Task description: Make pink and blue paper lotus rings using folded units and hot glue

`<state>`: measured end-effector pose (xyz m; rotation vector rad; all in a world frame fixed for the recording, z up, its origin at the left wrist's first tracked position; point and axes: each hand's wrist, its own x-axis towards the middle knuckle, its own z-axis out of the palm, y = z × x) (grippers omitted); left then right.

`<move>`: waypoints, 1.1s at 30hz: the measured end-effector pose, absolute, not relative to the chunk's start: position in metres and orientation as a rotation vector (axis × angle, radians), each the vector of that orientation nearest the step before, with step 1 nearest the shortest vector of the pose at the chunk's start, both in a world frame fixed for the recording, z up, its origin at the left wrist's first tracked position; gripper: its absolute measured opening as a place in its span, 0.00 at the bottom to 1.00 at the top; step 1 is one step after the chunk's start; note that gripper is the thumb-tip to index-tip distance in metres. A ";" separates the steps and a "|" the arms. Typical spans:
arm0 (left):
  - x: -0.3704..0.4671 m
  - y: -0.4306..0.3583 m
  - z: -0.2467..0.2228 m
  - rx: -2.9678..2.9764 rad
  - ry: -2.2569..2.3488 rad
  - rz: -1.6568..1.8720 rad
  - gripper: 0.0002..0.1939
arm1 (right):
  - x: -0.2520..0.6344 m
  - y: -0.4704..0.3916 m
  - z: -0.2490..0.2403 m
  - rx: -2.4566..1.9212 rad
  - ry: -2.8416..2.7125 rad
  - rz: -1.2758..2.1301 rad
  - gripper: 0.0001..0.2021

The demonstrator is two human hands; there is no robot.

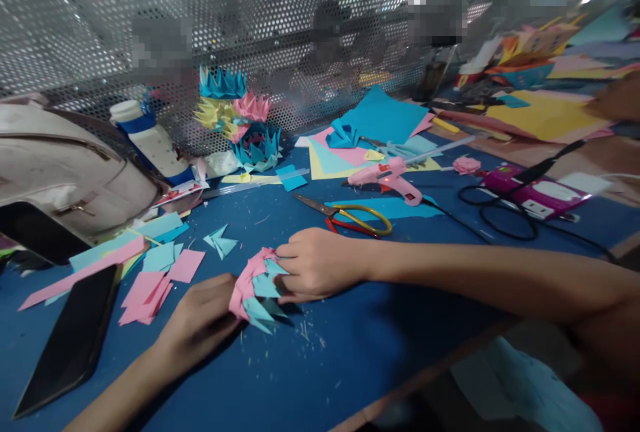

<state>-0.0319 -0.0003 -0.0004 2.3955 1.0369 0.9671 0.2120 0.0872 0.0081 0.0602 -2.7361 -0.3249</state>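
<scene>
Between my two hands is a folded-paper ring (255, 285), with a pink band and light-blue points that face down and to the right. My left hand (203, 312) is closed on its left side, with the fingertips hidden behind the paper. At the upper right edge, my right hand (315, 265) grips the ring with bent fingers. A single folded light-blue piece (221, 242) lies on the table just beyond my left hand. Scissors (345, 214) with yellow and red handles rest beyond my right hand. Cut pink squares (147, 295) are stacked to the left.
A pink glue gun (387, 177) with a cord lies behind the scissors, near a purple power strip (535, 192). Finished paper crowns (257, 145) stack against the mesh panel (280, 19). A phone (73, 339), bag (65, 159) and bottle (150, 142) are at left.
</scene>
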 end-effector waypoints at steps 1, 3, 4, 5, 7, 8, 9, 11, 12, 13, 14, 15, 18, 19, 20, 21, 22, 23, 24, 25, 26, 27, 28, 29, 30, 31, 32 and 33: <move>-0.032 -0.001 -0.001 2.319 1.110 0.967 0.05 | 0.213 0.089 0.006 0.046 -2.695 -0.295 0.23; -0.032 -0.002 -0.003 2.043 1.313 0.985 0.03 | 0.213 0.093 0.005 -0.019 -2.640 -0.154 0.21; -0.032 -0.001 -0.004 1.848 1.407 1.018 0.02 | 0.213 0.094 0.005 -0.068 -2.615 -0.046 0.20; -0.032 -0.001 -0.006 1.644 1.453 1.055 0.04 | 0.213 0.094 0.006 -0.129 -2.588 0.082 0.19; -0.030 0.002 -0.009 1.298 1.423 1.162 0.10 | 0.212 0.094 0.010 -0.238 -2.521 0.359 0.17; -0.029 0.003 -0.010 1.173 1.361 1.202 0.12 | 0.212 0.093 0.012 -0.276 -2.483 0.486 0.17; -0.028 0.005 -0.011 1.080 1.297 1.227 0.14 | 0.211 0.092 0.014 -0.306 -2.449 0.593 0.15; -0.026 0.007 -0.010 0.950 1.194 1.237 0.15 | 0.209 0.091 0.016 -0.348 -2.400 0.755 0.11; -0.025 0.008 -0.009 0.907 1.164 1.238 0.15 | 0.208 0.091 0.016 -0.369 -2.380 0.817 0.09; -0.025 0.008 -0.008 0.873 1.144 1.240 0.15 | 0.206 0.090 0.015 -0.392 -2.359 0.875 0.08; -0.024 0.008 -0.007 0.849 1.130 1.243 0.14 | 0.204 0.090 0.015 -0.416 -2.335 0.932 0.07; -0.023 0.008 -0.006 0.833 1.120 1.247 0.14 | 0.203 0.090 0.014 -0.440 -2.307 0.987 0.06; -0.022 0.007 -0.003 0.819 1.117 1.243 0.13 | 0.199 0.088 0.011 -0.507 -2.190 1.140 0.08; -0.021 0.006 -0.003 0.822 1.125 1.242 0.14 | 0.197 0.088 0.010 -0.522 -2.153 1.181 0.09; -0.020 0.006 -0.003 0.827 1.135 1.244 0.14 | 0.197 0.087 0.009 -0.535 -2.123 1.211 0.10; -0.020 0.006 -0.003 0.833 1.146 1.245 0.14 | 0.196 0.086 0.009 -0.546 -2.100 1.232 0.10; -0.020 0.005 -0.003 0.839 1.157 1.246 0.15 | 0.196 0.086 0.009 -0.554 -2.085 1.245 0.10; -0.019 0.005 -0.003 0.845 1.168 1.248 0.15 | 0.195 0.085 0.008 -0.563 -2.078 1.251 0.11; -0.019 0.005 -0.004 0.851 1.181 1.247 0.15 | 0.195 0.085 0.008 -0.574 -2.077 1.250 0.11; -0.019 0.005 -0.004 0.860 1.195 1.242 0.15 | 0.195 0.085 0.008 -0.585 -2.077 1.247 0.11; -0.020 0.006 -0.005 0.872 1.208 1.233 0.15 | 0.195 0.085 0.008 -0.595 -2.078 1.242 0.11; -0.020 0.006 -0.005 0.886 1.220 1.223 0.15 | 0.196 0.085 0.008 -0.604 -2.081 1.238 0.11; -0.020 0.006 -0.006 0.901 1.231 1.213 0.16 | 0.196 0.085 0.008 -0.609 -2.085 1.235 0.11; -0.020 0.006 -0.006 0.914 1.242 1.201 0.16 | 0.196 0.085 0.007 -0.610 -2.087 1.232 0.11; -0.021 0.005 -0.006 0.924 1.253 1.190 0.16 | 0.196 0.084 0.008 -0.608 -2.090 1.230 0.10; -0.021 0.005 -0.006 0.929 1.264 1.183 0.16 | 0.195 0.084 0.008 -0.603 -2.095 1.225 0.09; -0.020 0.005 -0.005 0.932 1.272 1.178 0.16 | 0.195 0.084 0.008 -0.596 -2.102 1.218 0.09; -0.020 0.005 -0.004 0.934 1.277 1.174 0.16 | 0.195 0.083 0.009 -0.587 -2.113 1.207 0.08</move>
